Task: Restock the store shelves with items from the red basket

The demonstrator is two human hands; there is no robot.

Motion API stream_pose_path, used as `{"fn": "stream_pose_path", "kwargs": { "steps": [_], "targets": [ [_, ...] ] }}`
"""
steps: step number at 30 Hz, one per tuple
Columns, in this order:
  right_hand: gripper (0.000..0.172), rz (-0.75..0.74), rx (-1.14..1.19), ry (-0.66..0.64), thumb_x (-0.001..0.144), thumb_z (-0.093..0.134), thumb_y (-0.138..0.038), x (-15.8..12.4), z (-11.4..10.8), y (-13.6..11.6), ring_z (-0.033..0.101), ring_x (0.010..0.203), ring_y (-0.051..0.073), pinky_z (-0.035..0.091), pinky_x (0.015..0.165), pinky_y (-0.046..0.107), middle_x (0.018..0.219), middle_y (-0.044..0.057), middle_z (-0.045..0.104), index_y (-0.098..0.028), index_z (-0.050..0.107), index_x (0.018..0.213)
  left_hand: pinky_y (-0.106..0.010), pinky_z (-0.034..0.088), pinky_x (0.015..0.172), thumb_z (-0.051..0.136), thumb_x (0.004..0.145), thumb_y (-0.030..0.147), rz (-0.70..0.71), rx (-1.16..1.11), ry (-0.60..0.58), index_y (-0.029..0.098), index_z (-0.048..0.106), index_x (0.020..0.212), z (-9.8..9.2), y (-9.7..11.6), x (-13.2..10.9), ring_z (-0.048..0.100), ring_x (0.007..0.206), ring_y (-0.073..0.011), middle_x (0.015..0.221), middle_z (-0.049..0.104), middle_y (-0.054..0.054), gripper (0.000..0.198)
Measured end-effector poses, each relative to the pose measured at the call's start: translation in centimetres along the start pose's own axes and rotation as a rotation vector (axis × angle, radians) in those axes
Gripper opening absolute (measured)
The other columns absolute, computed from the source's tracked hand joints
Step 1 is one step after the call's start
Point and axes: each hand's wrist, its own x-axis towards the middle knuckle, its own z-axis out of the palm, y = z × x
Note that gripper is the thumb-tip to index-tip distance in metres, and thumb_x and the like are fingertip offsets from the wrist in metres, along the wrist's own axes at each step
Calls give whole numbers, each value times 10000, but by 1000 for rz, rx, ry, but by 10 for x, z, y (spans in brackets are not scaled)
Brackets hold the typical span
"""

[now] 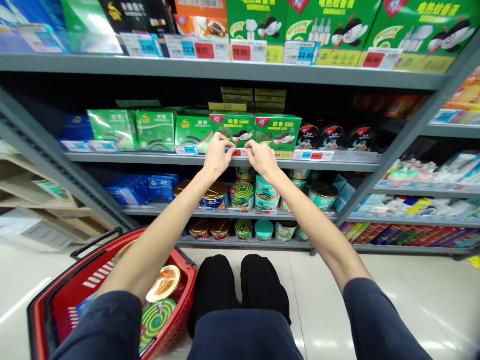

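Both my hands are at the front edge of the middle shelf, below the green mosquito coil boxes. A price tag (238,153) with a red part shows between them. My left hand (218,154) pinches its left end, fingers closed. At the right end, the thumb and fingers of my right hand (261,159) are pinched together on it. Just above the hands stand two green mosquito coil boxes, one box (231,127) on the left and the other box (278,132) on the right. Part of the tag is hidden by my fingers.
A red shopping basket (187,287) with round tins sits on the floor at my left. Lower shelves hold tins (242,195) and blue packs (129,190). Above, a grey shelf (225,69) carries larger green boxes (333,30). A slanted grey upright (397,135) stands at right.
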Motion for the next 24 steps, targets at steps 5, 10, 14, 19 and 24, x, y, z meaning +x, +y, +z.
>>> {"fn": "stream_pose_path", "kwargs": {
  "steps": [5, 10, 14, 19, 24],
  "targets": [
    [337, 0, -6, -4, 1116, 467, -332, 2, -3, 5, 713, 1057, 329, 533, 924, 417, 1140, 172, 775, -173, 677, 1327, -441, 554, 1038, 722, 914, 107, 5, 20, 13, 178, 724, 863, 1, 3, 1, 628, 1036, -230, 1103, 615, -102, 87],
    [326, -28, 75, 28, 1113, 450, -274, 2, 3, 12, 715, 982, 297, 533, 911, 395, 1078, 161, 779, -144, 671, 1314, -449, 599, 968, 678, 942, 129, 18, 62, 11, 191, 724, 833, 2, -2, 2, 645, 986, -241, 1083, 614, -110, 134],
    [338, -56, 121, 92, 1106, 439, -266, 4, 11, 19, 701, 927, 284, 537, 904, 397, 1016, 160, 776, -124, 689, 1284, -455, 612, 975, 657, 966, 160, 37, 62, 34, 180, 733, 853, 6, -6, 1, 650, 1011, -247, 1093, 621, -114, 138],
    [322, -49, 138, 115, 1116, 448, -305, 2, 15, 20, 700, 913, 274, 532, 882, 381, 1032, 137, 793, -155, 702, 1245, -443, 608, 979, 660, 985, 181, 34, 66, 51, 169, 734, 872, 8, -6, 0, 654, 1048, -252, 1094, 633, -116, 135],
    [376, 30, 48, 140, 1157, 364, -316, -5, 21, 7, 732, 990, 313, 507, 860, 374, 1075, 145, 798, -142, 656, 1316, -444, 605, 963, 660, 988, 183, 49, 74, 61, 174, 727, 881, 8, -6, -2, 654, 1047, -255, 1095, 636, -120, 127]
  ]
}}
